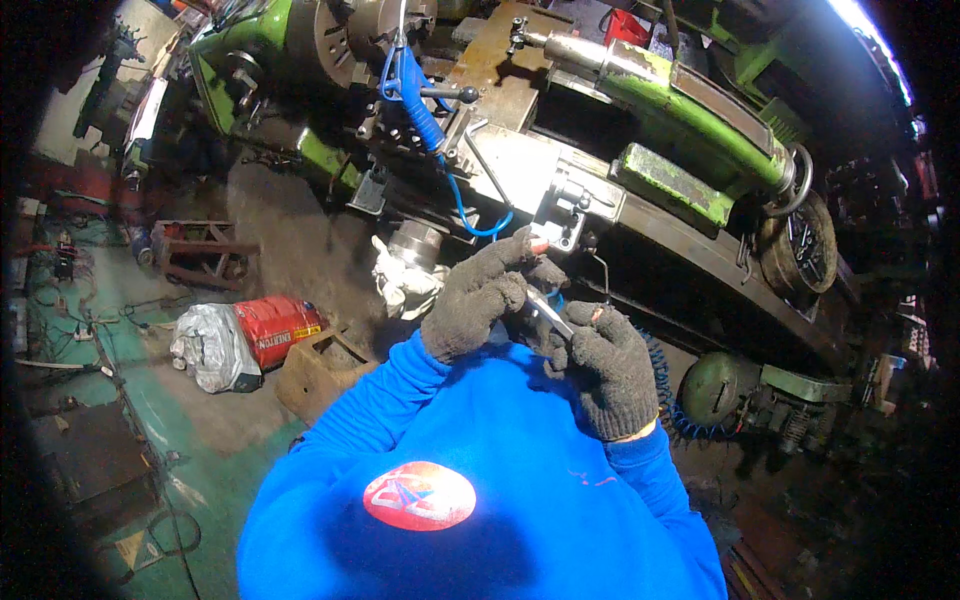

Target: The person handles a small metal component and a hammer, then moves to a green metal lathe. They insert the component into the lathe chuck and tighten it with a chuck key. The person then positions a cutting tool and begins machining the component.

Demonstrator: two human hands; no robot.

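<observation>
My left hand [470, 305], in a worn dark grey knitted glove, pinches the upper end of a slim, pale, flat metal piece [548, 314]. Its index finger stretches toward the lathe, with a bare fingertip showing. My right hand [612, 368], gloved the same way, closes on the lower end of that piece. The piece slants between both hands in front of my chest; the fingers hide its ends, so I cannot tell its kind. Just beyond my left fingertips is the lathe's bright metal block [568, 215] with a lever.
A green lathe [690, 120] spans the far side. A blue air gun [412, 95] hangs over it on a coiled blue hose. White cloth [402, 285] lies left of my left hand. On the floor are a red and silver sack [275, 330] and a rusty metal frame [205, 255].
</observation>
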